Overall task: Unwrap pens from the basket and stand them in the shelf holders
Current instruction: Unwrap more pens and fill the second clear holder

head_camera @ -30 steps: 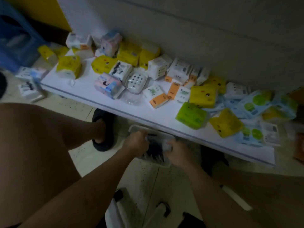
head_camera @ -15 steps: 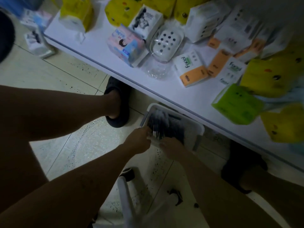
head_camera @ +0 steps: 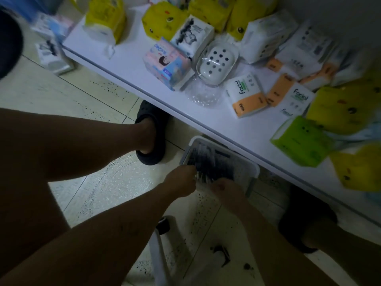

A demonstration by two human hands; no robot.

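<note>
Both hands meet at the near rim of the basket [head_camera: 254, 169]. Left hand [head_camera: 181, 180] and right hand [head_camera: 223, 187] pinch the pens [head_camera: 203, 175] (dim, so I judge), which run 12 to 6, ahead at 12 o'clock, equally near both.

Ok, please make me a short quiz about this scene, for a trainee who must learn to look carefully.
1. True or false: the basket stands on top of the white shelf.
2. How many hands grip the pen bundle? A) none B) one C) two
3. Fill in: the orange-and-white pack on the shelf bears the word ____.
Key: 1 false, it stands on the floor, partly under the shelf edge. 2 C, the left hand and the right hand meet at it. 3 Facial.
</note>
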